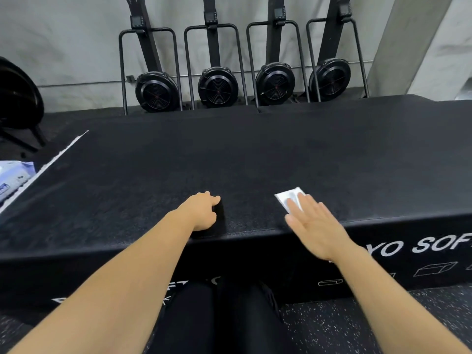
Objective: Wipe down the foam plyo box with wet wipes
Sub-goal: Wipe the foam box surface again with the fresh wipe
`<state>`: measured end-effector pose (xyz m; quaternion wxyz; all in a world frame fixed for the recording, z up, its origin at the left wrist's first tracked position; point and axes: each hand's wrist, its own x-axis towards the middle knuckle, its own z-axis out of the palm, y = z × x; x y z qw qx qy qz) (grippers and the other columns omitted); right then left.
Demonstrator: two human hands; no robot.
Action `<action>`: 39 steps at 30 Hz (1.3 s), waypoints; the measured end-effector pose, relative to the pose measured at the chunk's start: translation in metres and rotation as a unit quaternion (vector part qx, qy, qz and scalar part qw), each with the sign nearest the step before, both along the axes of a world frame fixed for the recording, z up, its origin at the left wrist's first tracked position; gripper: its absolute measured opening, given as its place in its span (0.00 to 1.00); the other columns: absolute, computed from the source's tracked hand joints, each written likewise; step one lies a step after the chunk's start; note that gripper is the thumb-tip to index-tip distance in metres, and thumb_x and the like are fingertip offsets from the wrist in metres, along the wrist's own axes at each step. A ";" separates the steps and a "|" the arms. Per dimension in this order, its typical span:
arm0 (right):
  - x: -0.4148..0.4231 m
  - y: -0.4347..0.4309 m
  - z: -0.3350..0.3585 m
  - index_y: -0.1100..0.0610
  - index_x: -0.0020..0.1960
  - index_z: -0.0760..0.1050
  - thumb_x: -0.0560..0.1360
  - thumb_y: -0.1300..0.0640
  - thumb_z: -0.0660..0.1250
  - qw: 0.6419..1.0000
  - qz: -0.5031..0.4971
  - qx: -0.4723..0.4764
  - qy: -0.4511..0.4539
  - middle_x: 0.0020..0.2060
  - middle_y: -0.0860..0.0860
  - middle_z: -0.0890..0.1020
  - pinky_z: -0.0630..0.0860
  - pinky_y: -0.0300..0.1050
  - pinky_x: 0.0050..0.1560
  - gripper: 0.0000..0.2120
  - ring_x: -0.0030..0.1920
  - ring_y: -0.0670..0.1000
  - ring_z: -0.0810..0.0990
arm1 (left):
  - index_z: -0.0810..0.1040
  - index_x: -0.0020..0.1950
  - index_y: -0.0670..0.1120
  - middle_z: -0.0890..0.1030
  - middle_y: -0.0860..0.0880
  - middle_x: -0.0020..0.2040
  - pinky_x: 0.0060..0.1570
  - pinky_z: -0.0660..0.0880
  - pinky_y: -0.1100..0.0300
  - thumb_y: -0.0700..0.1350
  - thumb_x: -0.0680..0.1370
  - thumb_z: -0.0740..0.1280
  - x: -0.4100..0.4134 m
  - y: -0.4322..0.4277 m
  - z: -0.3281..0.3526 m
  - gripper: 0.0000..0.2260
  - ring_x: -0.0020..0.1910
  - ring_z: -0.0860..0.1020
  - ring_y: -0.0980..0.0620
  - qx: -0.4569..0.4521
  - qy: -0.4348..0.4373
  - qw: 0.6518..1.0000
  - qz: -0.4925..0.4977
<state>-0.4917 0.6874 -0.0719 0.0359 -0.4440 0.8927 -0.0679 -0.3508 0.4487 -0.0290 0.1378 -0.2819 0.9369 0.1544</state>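
A large black foam plyo box (229, 159) fills the middle of the view, with white lettering on its front wall. A folded white wet wipe (287, 198) lies flat on the box top near the front edge. My right hand (316, 226) presses on the wipe with straight, spread fingers. My left hand (201, 212) rests on the box top to the left of it, fingers curled under and holding nothing that I can see.
A pack of wet wipes (12, 177) lies at the left edge, beside the box. Several black upright rowing machines (217, 85) stand against the grey wall behind the box. The speckled rubber floor (344, 325) and my dark-clad legs are below.
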 end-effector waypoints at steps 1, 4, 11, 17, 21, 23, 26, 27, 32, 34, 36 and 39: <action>-0.008 0.007 0.000 0.51 0.74 0.56 0.80 0.44 0.40 1.000 -0.017 -0.002 0.003 0.73 0.51 0.59 0.57 0.50 0.71 0.26 0.71 0.52 0.57 | 0.53 0.79 0.51 0.49 0.48 0.80 0.73 0.55 0.53 0.39 0.82 0.55 0.000 0.000 -0.001 0.26 0.78 0.47 0.47 0.001 0.001 1.000 0.000; -0.020 0.014 -0.002 0.51 0.77 0.53 0.81 0.43 0.39 0.997 -0.064 0.005 -0.032 0.77 0.54 0.53 0.50 0.49 0.74 0.27 0.75 0.52 0.51 | 0.53 0.79 0.51 0.48 0.48 0.80 0.73 0.55 0.53 0.38 0.82 0.55 -0.001 0.000 -0.002 0.27 0.78 0.46 0.47 0.004 0.003 1.000 0.002; 0.017 -0.028 -0.005 0.57 0.80 0.46 0.82 0.38 0.41 0.987 -0.157 0.014 -0.020 0.79 0.58 0.46 0.42 0.55 0.77 0.33 0.78 0.57 0.43 | 0.52 0.79 0.51 0.47 0.49 0.80 0.71 0.59 0.55 0.37 0.82 0.55 -0.004 -0.001 -0.005 0.27 0.78 0.45 0.47 0.000 0.000 1.000 0.001; 0.072 -0.076 -0.005 0.56 0.80 0.45 0.81 0.38 0.41 0.999 -0.022 0.001 -0.038 0.79 0.57 0.43 0.38 0.54 0.77 0.34 0.78 0.55 0.38 | 0.53 0.79 0.52 0.48 0.49 0.80 0.73 0.56 0.55 0.38 0.81 0.56 -0.003 -0.001 -0.004 0.27 0.78 0.47 0.48 -0.002 0.009 1.000 0.008; 0.066 -0.083 -0.002 0.50 0.80 0.39 0.82 0.38 0.39 0.994 0.078 0.047 -0.061 0.79 0.53 0.36 0.31 0.50 0.75 0.31 0.77 0.51 0.31 | 0.53 0.79 0.51 0.48 0.48 0.80 0.73 0.55 0.55 0.39 0.82 0.56 -0.003 -0.002 -0.005 0.27 0.78 0.47 0.48 -0.011 0.006 1.000 0.001; 0.046 -0.076 0.001 0.48 0.80 0.42 0.82 0.39 0.40 0.993 0.100 0.046 -0.051 0.79 0.51 0.39 0.32 0.50 0.76 0.29 0.78 0.50 0.35 | 0.53 0.79 0.51 0.48 0.49 0.80 0.73 0.55 0.55 0.40 0.82 0.56 -0.002 -0.003 -0.006 0.27 0.78 0.47 0.48 -0.007 0.003 1.000 0.001; 0.006 -0.053 0.005 0.49 0.78 0.51 0.83 0.44 0.44 0.996 0.079 0.051 0.009 0.78 0.54 0.48 0.42 0.53 0.76 0.24 0.77 0.53 0.45 | 0.53 0.79 0.52 0.49 0.49 0.80 0.73 0.56 0.55 0.40 0.82 0.56 -0.004 -0.006 -0.007 0.26 0.78 0.47 0.48 -0.004 -0.001 1.000 0.001; -0.010 -0.043 0.006 0.49 0.77 0.53 0.83 0.46 0.45 0.996 0.060 0.060 0.032 0.77 0.56 0.50 0.46 0.54 0.75 0.23 0.76 0.55 0.48 | 0.53 0.79 0.52 0.49 0.49 0.80 0.73 0.55 0.55 0.40 0.82 0.56 -0.005 -0.007 -0.008 0.26 0.78 0.47 0.48 -0.004 -0.001 1.000 0.001; -0.077 0.005 0.009 0.50 0.77 0.51 0.82 0.46 0.42 0.993 -0.071 0.097 -0.004 0.78 0.55 0.49 0.47 0.54 0.75 0.24 0.76 0.54 0.48 | 0.54 0.79 0.52 0.49 0.49 0.80 0.73 0.53 0.56 0.40 0.81 0.57 -0.007 -0.011 -0.011 0.27 0.78 0.47 0.49 -0.002 0.002 1.000 0.005; -0.083 0.006 0.010 0.49 0.78 0.49 0.82 0.43 0.42 0.989 -0.105 0.090 -0.043 0.79 0.54 0.47 0.43 0.53 0.76 0.26 0.78 0.53 0.45 | 0.54 0.79 0.53 0.49 0.50 0.80 0.73 0.54 0.55 0.40 0.81 0.57 -0.008 -0.012 -0.012 0.27 0.78 0.47 0.49 0.003 0.000 1.000 0.008; -0.076 -0.003 0.010 0.50 0.78 0.49 0.81 0.40 0.42 0.987 -0.129 0.078 -0.058 0.79 0.55 0.47 0.42 0.53 0.77 0.28 0.78 0.54 0.44 | 0.54 0.79 0.53 0.49 0.50 0.80 0.73 0.55 0.55 0.39 0.81 0.57 -0.009 -0.013 -0.012 0.27 0.78 0.47 0.49 0.005 -0.001 1.000 0.010; -0.049 -0.025 0.007 0.53 0.79 0.50 0.81 0.37 0.43 0.987 -0.137 0.061 -0.055 0.78 0.57 0.48 0.44 0.54 0.76 0.31 0.77 0.56 0.45 | 0.55 0.79 0.53 0.49 0.50 0.80 0.73 0.55 0.55 0.39 0.81 0.58 -0.009 -0.012 -0.012 0.27 0.78 0.47 0.49 0.004 0.001 1.000 0.013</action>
